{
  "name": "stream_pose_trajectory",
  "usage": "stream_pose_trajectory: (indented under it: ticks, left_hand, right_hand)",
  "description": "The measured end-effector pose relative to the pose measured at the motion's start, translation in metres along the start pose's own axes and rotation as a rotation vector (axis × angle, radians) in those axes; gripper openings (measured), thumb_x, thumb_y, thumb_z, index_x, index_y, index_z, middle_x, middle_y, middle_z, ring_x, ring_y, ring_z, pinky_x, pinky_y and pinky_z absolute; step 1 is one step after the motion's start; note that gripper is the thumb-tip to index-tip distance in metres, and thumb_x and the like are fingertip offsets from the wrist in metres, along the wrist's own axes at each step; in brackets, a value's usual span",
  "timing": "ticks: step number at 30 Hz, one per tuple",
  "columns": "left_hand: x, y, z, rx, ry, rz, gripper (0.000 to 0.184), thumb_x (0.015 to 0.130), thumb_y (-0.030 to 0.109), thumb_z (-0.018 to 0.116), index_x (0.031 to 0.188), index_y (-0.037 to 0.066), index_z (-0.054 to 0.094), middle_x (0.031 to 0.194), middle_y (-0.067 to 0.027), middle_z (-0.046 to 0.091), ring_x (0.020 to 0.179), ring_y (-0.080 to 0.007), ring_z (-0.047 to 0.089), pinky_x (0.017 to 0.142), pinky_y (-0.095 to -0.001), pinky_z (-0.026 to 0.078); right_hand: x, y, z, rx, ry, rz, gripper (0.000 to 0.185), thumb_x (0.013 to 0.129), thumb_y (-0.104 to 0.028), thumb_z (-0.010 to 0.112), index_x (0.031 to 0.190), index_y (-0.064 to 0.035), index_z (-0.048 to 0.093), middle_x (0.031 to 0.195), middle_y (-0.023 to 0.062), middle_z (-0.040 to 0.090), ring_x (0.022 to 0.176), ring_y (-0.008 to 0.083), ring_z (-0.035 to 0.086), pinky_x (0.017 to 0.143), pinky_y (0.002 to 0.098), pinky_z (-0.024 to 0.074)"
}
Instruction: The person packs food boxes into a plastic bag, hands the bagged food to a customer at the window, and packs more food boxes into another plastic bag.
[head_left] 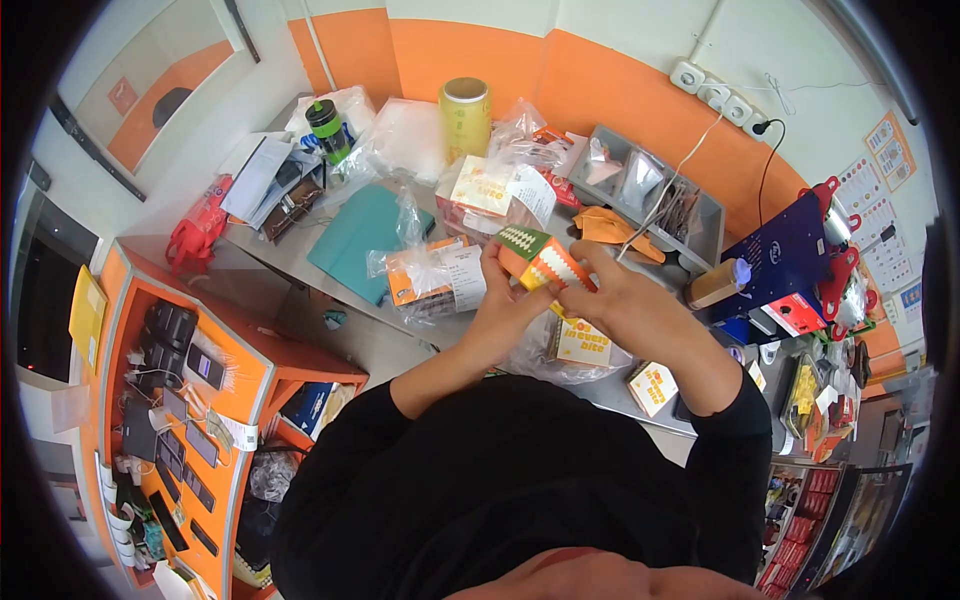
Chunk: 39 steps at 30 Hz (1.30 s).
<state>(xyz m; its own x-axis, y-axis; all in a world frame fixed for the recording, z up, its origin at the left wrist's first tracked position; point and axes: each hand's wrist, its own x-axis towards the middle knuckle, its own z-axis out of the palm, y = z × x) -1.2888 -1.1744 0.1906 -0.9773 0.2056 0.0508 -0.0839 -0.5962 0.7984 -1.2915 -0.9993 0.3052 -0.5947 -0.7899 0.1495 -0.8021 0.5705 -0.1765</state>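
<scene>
Between both hands, over the counter, is a small cardboard food box [545, 262] with green, orange, white and yellow panels. My left hand [497, 318] grips its near left side, fingers closed on the card. From the right, my right hand [622, 302] is closed around its other side, with the thumbs close together at the lower edge. Just beyond my left hand lies a plastic-wrapped orange box [408, 283] with a printed receipt [466, 279]. Under my right hand sits a white box with yellow lettering [584, 346], partly hidden. A similar white carton [652, 388] stands further right.
Further back are a teal folder [350, 240], a yellow film roll [465, 120], another lettered box [482, 186] and a grey divided tray [708, 225]. A brown drink cup [720, 283] stands at right. Several phones lie on an orange shelf unit [228, 395] at left.
</scene>
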Motion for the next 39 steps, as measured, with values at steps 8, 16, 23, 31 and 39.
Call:
stream_pose_trajectory:
  ticks: [8,16,23,31,39]
  left_hand:
    - [-0.002,0.010,-0.008,-0.038,0.018,-0.104,0.090,0.088,0.010,0.064,0.146,0.016,-0.004,0.140,-0.0114,0.033,0.123,-0.0227,0.047,0.095,-0.0386,0.048]
    - [0.000,0.006,-0.009,-0.005,0.065,-0.066,0.093,0.083,0.005,0.064,0.147,0.011,-0.002,0.139,-0.0128,0.032,0.122,-0.0240,0.047,0.094,-0.0386,0.049]
    - [0.001,-0.006,-0.011,0.061,0.129,0.069,0.099,0.082,0.008,0.071,0.145,0.002,-0.004,0.143,-0.0157,0.028,0.129,-0.0265,0.041,0.103,-0.0370,0.043]
    - [-0.003,-0.003,-0.010,0.157,0.137,0.136,0.096,0.081,0.008,0.073,0.144,0.004,0.000,0.142,-0.0151,0.028,0.132,-0.0238,0.037,0.110,-0.0389,0.035]
    - [-0.005,0.003,-0.008,0.119,0.182,0.170,0.093,0.081,0.003,0.068,0.144,0.005,0.000,0.140,-0.0150,0.030,0.130,-0.0236,0.039,0.108,-0.0390,0.037]
  right_hand:
    - [0.005,0.005,-0.001,0.213,0.084,0.044,0.028,0.085,-0.013,0.068,0.113,-0.0114,0.062,0.122,0.0140,0.052,0.091,0.0291,0.065,0.078,0.0382,0.0527]
    - [0.006,-0.001,0.003,0.099,0.150,-0.003,0.032,0.085,-0.018,0.069,0.115,-0.0137,0.062,0.126,0.0143,0.051,0.091,0.0280,0.066,0.074,0.0376,0.0543]
    - [0.004,0.001,0.009,-0.245,0.093,-0.041,0.026,0.081,-0.013,0.065,0.106,-0.0200,0.063,0.137,0.0135,0.047,0.084,0.0246,0.068,0.057,0.0316,0.0560]
    - [0.011,-0.014,-0.002,-0.249,0.047,-0.060,0.026,0.081,-0.011,0.063,0.106,-0.0176,0.062,0.143,0.0141,0.043,0.083,0.0255,0.069,0.059,0.0315,0.0573]
    - [0.015,0.000,-0.005,-0.180,-0.012,0.039,0.042,0.083,-0.015,0.067,0.124,-0.0172,0.058,0.139,0.0126,0.048,0.092,0.0275,0.068,0.071,0.0330,0.0573]
